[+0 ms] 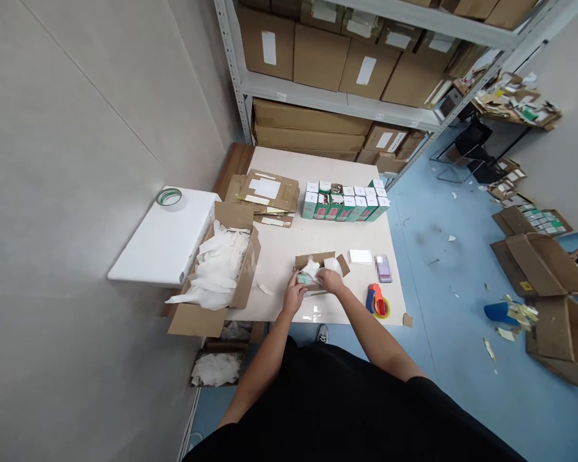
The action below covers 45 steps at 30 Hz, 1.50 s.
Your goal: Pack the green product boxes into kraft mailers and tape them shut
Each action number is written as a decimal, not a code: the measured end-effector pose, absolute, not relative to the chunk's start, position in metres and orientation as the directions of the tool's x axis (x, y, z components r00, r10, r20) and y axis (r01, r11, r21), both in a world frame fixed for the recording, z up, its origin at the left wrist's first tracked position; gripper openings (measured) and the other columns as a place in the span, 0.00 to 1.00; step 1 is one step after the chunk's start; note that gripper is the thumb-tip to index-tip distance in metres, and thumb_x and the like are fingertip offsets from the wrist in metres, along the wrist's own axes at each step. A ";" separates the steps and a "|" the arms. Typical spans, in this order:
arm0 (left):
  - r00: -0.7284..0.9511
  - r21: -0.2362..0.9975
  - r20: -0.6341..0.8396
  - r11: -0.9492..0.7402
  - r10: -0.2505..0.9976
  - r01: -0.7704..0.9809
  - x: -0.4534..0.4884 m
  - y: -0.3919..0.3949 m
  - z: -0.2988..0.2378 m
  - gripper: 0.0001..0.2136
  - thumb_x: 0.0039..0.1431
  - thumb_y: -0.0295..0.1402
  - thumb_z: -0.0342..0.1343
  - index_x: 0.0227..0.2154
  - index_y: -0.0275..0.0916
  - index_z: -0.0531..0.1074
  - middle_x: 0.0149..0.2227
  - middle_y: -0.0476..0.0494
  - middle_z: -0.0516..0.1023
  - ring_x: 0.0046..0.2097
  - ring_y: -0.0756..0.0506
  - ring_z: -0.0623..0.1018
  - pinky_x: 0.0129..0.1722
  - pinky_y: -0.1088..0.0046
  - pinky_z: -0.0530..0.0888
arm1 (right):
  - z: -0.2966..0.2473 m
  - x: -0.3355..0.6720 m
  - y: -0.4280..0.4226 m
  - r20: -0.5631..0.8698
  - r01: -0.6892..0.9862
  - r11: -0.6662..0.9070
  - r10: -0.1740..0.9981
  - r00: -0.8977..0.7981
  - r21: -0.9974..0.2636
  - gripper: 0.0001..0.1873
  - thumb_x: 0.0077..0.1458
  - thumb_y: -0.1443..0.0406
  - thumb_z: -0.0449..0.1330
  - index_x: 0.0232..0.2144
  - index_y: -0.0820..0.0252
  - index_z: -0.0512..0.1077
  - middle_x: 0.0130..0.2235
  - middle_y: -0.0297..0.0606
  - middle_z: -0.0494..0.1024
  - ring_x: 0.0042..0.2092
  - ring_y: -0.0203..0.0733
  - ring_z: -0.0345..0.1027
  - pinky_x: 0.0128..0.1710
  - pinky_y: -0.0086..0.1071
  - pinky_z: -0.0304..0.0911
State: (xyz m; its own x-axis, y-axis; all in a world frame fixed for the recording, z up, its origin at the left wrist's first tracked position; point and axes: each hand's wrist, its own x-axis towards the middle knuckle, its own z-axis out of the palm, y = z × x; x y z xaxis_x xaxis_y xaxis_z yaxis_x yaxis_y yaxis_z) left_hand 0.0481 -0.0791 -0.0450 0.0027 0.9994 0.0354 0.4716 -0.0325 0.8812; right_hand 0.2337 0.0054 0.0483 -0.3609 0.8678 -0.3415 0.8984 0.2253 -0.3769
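Observation:
A small open cardboard box (343,264) stands near the table's front edge with its flaps up. Inside it lie crumpled white paper (312,267) and a pale green item (304,278) that is partly covered. My left hand (294,296) grips the box at its left front corner, fingertips by the green item. Over the right part of the opening, my right hand (330,281) has its fingers closed on the white paper; the fingertips are partly hidden. To the right are a white pad (360,256), a purple item (383,269) and a red and blue tape dispenser (376,300).
A large carton (248,269) of white paper stands at the left, beside a white ledge (161,240) with a tape roll (169,197). Flattened cardboard (268,189) and rows of green-and-white boxes (345,204) occupy the table's back. Behind is a loaded shelf (318,95).

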 end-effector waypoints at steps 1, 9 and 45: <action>0.015 0.882 0.015 -0.020 1.000 0.471 0.052 -0.080 -0.048 0.07 0.61 0.26 0.57 0.36 0.39 0.81 0.71 0.40 0.62 0.69 0.36 0.66 0.66 0.54 0.68 | 0.040 0.234 0.004 -0.405 0.912 0.221 0.842 -0.358 -0.347 0.13 0.63 0.70 0.56 0.41 0.57 0.82 0.46 0.45 0.83 0.47 0.50 0.76 0.46 0.35 0.67; -0.014 0.799 -0.031 0.033 0.999 0.601 0.061 -0.100 -0.054 0.14 0.57 0.26 0.62 0.46 0.38 0.77 0.71 0.36 0.59 0.70 0.32 0.62 0.67 0.51 0.66 | 0.010 0.247 -0.014 -0.436 0.894 0.268 0.799 -0.414 -0.359 0.17 0.62 0.71 0.57 0.50 0.59 0.80 0.52 0.48 0.80 0.55 0.52 0.71 0.51 0.35 0.65; 0.254 0.491 -0.400 -0.028 0.881 0.871 0.098 -0.081 -0.017 0.36 0.60 0.24 0.50 0.72 0.36 0.52 0.60 0.32 0.74 0.66 0.35 0.67 0.63 0.59 0.66 | -0.023 0.264 -0.032 -0.390 0.853 -0.007 0.891 -0.232 -0.523 0.28 0.60 0.72 0.52 0.62 0.61 0.66 0.55 0.46 0.80 0.53 0.50 0.74 0.53 0.37 0.67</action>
